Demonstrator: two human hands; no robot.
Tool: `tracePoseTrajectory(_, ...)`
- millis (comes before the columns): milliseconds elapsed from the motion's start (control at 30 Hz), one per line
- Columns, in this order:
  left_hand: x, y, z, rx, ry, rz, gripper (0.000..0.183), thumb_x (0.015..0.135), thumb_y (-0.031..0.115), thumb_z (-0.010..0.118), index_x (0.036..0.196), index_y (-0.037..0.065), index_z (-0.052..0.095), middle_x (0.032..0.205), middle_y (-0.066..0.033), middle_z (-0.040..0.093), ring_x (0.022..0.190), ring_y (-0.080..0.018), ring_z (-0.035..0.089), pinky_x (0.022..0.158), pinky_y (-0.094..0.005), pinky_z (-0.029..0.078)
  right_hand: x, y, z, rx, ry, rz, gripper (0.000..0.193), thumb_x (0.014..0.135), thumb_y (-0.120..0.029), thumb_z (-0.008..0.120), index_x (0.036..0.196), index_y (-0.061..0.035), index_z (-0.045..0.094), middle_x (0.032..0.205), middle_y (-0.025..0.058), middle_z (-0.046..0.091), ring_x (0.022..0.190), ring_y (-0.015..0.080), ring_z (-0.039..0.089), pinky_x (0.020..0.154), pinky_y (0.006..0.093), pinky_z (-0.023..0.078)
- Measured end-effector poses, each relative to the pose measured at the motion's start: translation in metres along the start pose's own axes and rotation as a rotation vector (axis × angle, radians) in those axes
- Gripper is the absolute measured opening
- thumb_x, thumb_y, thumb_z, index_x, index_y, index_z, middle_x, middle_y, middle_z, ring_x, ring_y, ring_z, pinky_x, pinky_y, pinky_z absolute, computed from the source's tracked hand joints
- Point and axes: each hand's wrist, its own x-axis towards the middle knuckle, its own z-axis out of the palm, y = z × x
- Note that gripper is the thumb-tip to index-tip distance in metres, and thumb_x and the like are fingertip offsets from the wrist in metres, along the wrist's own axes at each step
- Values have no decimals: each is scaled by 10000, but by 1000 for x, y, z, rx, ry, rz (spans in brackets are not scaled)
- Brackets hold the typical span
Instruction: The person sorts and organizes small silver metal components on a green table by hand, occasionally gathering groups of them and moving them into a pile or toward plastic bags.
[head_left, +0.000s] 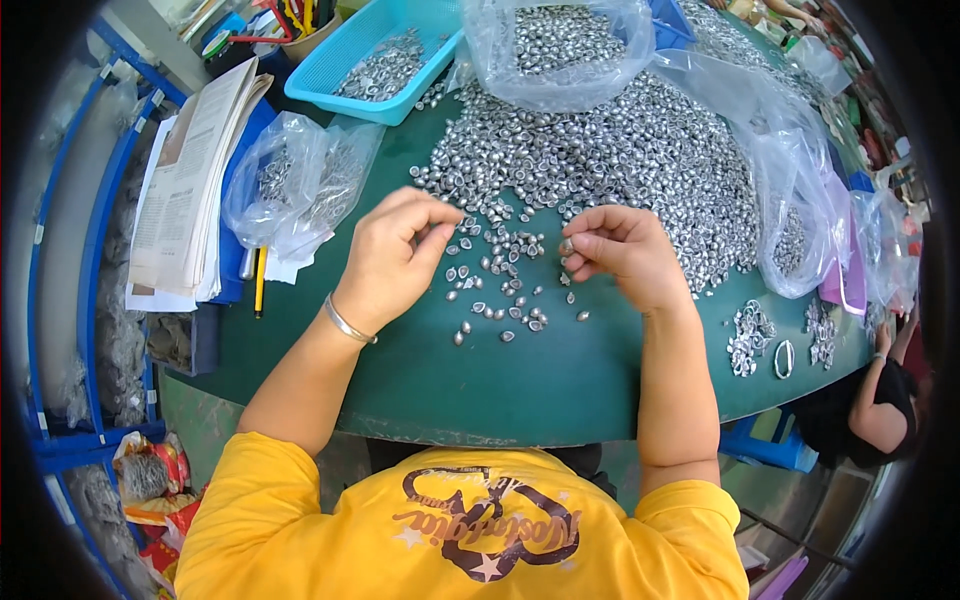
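Note:
Over the green table, my left hand (pixel 398 252) is closed in a pinch at the left side of the loose pieces, and anything between its fingertips is too small to make out. My right hand (pixel 630 256) pinches a small silver teardrop-shaped metal piece (pixel 567 246) between thumb and forefinger. Between and below both hands lie several scattered silver metal pieces (pixel 508 285), some showing a hollow side. Beyond them spreads a large heap of similar pieces (pixel 640 160).
A turquoise plastic basket (pixel 300 88) holds more metal pieces at the far left. Clear plastic bags (pixel 795 190) lie around the heap. Stacked papers (pixel 185 215) and a yellow pencil (pixel 260 282) are at the left. Silver chain-like bits (pixel 748 340) lie right. Another person's arm (pixel 868 395) shows at the right.

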Motion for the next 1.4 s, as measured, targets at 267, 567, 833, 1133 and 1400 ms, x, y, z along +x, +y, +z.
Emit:
tracePoseTrajectory(267,-15,9,21,-264,9,-103,203,713,-26,700,906,-6,641,833,-47,580,668,-89,575,595,-205,471,6,10,6,572,-294,181,118,825,-1,594,937,34,581,789,119,645,646,160,638,585,267,547)
tracePoseTrajectory(567,-17,7,33,-621,9,-235,72,815,-27,602,886,-33,603,841,-64,619,716,-121,603,635,-234,505,-11,-16,2,-83,98,-92,140,809,4,558,945,11,589,761,62,656,694,115,617,588,245,483)
tracePoseTrajectory(833,-13,-4,20,-1054,-69,-617,232,845,-21,546,1069,-65,580,1018,-158,627,948,-239,632,786,-265,529,-7,12,-12,-872,232,-422,112,708,-1,642,816,-21,660,791,113,603,734,303,588,677,355,473)
tracePoseTrajectory(1133,-17,0,24,-1091,-151,-661,235,868,-10,513,1091,-67,564,1050,-170,613,997,-261,615,794,-272,529,-6,7,-3,-34,44,-53,99,823,6,592,906,32,638,803,80,649,705,113,610,583,232,481)
tracePoseTrajectory(1400,-16,4,19,-1096,-116,-603,138,865,-16,501,980,-47,570,943,-144,627,876,-231,650,725,-266,541,-14,10,-13,552,-133,-35,143,840,12,534,977,28,575,810,97,634,684,154,621,566,232,495)
